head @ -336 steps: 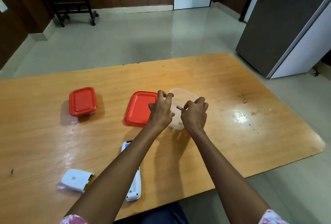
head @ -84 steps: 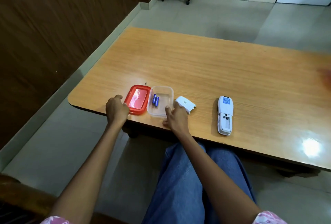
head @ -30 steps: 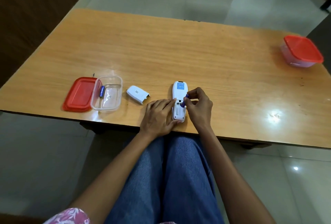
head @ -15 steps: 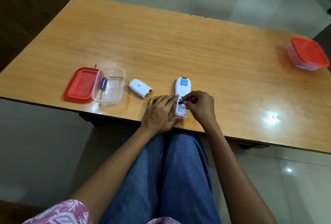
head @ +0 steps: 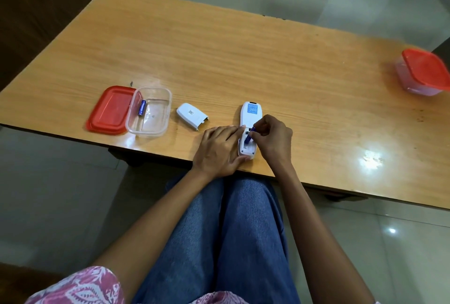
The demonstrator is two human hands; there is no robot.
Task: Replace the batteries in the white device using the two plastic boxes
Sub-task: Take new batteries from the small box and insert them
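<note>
White device [head: 248,128] between hands, left hand [head: 219,150] flat steadying, right hand [head: 274,138] pinching battery [head: 249,135]

The left hand [head: 219,149] covers the left near edge of the white device [head: 248,121], and the right hand [head: 274,139] hides the right side of its open compartment. Only a part of the blue battery [head: 248,136] shows between the fingers. The print on the device's blue label is too small to read. At the far right, the closed box [head: 422,72] is blurred, and its contents cannot be told.
</note>
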